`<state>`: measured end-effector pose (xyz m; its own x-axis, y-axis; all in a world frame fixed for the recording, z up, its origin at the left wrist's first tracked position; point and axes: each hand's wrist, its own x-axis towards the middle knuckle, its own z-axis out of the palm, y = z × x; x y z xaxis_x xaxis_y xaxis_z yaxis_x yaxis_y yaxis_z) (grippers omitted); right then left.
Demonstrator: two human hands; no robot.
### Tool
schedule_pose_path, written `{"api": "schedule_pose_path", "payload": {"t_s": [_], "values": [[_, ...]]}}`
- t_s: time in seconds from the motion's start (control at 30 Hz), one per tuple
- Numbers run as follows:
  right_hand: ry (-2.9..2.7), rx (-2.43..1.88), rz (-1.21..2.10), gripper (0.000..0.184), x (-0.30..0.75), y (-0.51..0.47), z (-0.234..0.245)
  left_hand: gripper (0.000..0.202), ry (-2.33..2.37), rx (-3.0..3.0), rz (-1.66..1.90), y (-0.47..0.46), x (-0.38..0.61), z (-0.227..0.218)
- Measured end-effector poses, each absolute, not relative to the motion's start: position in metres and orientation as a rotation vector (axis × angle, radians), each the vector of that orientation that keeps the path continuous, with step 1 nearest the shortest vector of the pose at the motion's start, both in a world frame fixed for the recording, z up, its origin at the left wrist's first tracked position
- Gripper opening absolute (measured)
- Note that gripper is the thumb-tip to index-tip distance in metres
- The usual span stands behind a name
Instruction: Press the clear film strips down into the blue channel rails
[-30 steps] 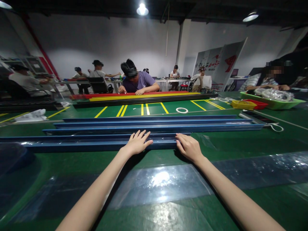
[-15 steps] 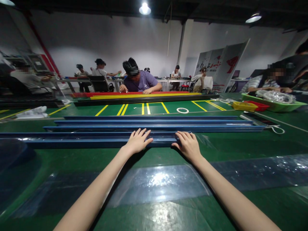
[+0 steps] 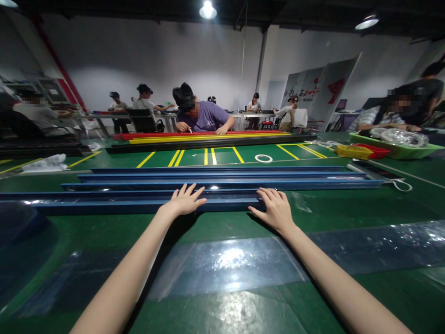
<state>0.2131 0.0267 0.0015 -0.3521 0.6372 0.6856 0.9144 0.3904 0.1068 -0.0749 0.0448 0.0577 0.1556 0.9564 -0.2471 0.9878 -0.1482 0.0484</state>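
Note:
My left hand rests with spread fingers on the nearest long blue channel strip, which runs left across the table. At that strip's right end lies my right hand, its fingers apart and touching the end. Neither hand wraps round anything. Just behind, more blue channel strips lie parallel to it. In front of the hands a clear plastic film is spread flat and shiny on the green table.
A white ring lies beyond the blue strips. Black, yellow and red strips lie farther back, before a person in purple. At the right are a phone with a cable, a yellow tray and a green basket.
My left hand has slid left along the nearest blue strip, fingers still spread. My right hand has stayed at the strip's right end, with only a slight shift.

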Motion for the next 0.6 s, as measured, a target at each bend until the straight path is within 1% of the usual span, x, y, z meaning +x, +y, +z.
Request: {"api": "schedule_pose_path", "payload": {"t_s": [0.13,0.33,0.53,0.6], "values": [[-2.129,-1.303,-0.625,0.048,0.212,0.024,0.004,0.059,1.969,2.167,-0.327,0.05,-0.098,0.064],[-2.069,-1.413,-0.641,0.039,0.211,0.025,0.005,0.063,2.052,2.169,-0.311,0.059,-0.135,0.067],[-2.002,-1.449,-0.662,0.035,0.213,0.026,0.003,0.06,2.077,2.047,-0.45,0.053,-0.143,0.079],[-2.017,-1.441,-0.669,0.035,0.213,0.027,0.003,0.059,2.066,2.11,-0.416,0.053,-0.141,0.079]]}}
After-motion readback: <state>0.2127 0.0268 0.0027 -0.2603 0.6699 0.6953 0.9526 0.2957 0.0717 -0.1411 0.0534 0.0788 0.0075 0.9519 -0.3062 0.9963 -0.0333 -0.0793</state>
